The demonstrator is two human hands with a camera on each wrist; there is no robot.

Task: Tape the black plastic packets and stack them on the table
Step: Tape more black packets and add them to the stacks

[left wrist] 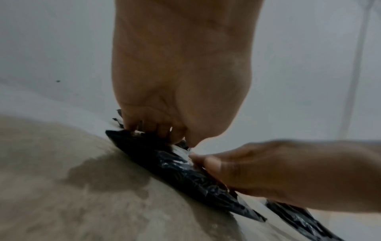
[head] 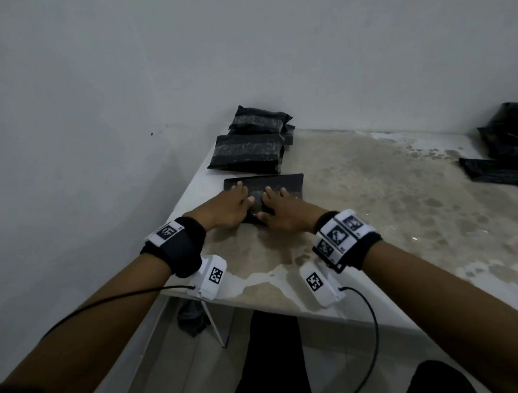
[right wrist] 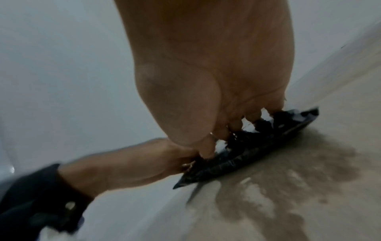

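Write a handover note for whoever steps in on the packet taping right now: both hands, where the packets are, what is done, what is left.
Left hand: fingers spread, pressing flat on the packet being worked.
Right hand: the same, pressing beside the left; a shiny strip, apparently tape, lies under the fingers.
That packet lies flat near the table's left edge.
Done: taped packets piled behind it, by the wall corner.
Left: finish smoothing this one and stack it there; more black packets wait at the far right, tape not visible on them. No tape roll is in view.
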